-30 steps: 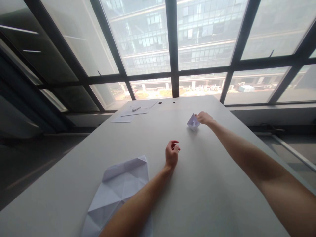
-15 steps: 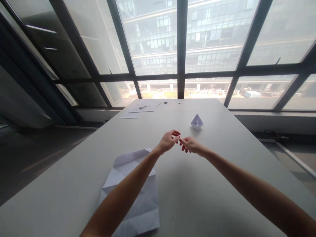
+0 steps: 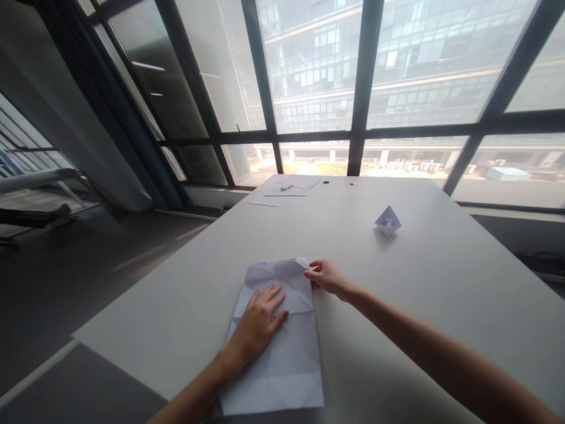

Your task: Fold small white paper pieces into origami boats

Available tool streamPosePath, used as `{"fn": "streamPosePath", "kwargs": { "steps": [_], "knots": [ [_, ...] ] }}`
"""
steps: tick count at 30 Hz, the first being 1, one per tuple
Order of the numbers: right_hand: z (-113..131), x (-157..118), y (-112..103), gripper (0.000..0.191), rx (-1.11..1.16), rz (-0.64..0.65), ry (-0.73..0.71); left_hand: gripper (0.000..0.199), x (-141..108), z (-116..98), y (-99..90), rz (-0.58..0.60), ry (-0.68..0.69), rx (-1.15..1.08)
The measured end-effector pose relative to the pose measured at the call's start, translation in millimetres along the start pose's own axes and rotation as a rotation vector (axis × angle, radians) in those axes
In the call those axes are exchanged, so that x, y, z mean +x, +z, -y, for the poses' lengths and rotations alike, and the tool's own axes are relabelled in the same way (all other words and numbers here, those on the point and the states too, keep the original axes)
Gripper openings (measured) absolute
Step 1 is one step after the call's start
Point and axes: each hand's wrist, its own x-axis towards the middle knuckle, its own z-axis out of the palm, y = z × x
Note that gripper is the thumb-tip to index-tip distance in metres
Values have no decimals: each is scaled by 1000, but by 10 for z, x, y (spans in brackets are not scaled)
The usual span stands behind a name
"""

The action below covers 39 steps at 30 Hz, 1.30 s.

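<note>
A creased sheet of white paper (image 3: pixel 291 347) lies on the table before me, its far edge bent up a little. My left hand (image 3: pixel 260 315) rests flat on the paper with the fingers spread. At the sheet's far right corner, my right hand (image 3: pixel 324 275) pinches the paper between thumb and fingers. Beyond my right hand, a folded paper boat (image 3: pixel 388 221) stands upright on the table, touched by neither hand.
The white table (image 3: pixel 424 306) stretches toward large windows (image 3: pixel 313 76). On its far left part lie flat papers (image 3: pixel 289 191) with a small white item (image 3: pixel 286 188) on them. A dark curtain (image 3: pixel 101 100) hangs at the left.
My hands were close together above the table, off the sheet. Now the left lies on the paper and the right grips its far right corner. The view has swung left.
</note>
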Motion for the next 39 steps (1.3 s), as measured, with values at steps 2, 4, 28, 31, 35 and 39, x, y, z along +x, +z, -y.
{"fn": "streamPosePath", "kwargs": {
  "steps": [2,4,28,31,35,39],
  "knots": [
    [-2,-10,102,26,23,-30,-84,47,-13,-19,63,14,47,6],
    [-26,-23,161,25,16,-82,-167,46,7,-48,69,-1,73,7],
    [-581,-516,-1640,32,-100,-541,-98,75,325,-143,-93,315,86,94],
    [-728,-752,-1935,32,-108,-587,-71,87,770,-497,-240,325,216,73],
    [-847,-954,-2211,28,-131,-643,-45,108,1363,-1177,-44,368,415,-21],
    [-862,-1168,-2362,21,-403,-722,4,109,1669,-1641,432,396,501,-60]
  ]
}}
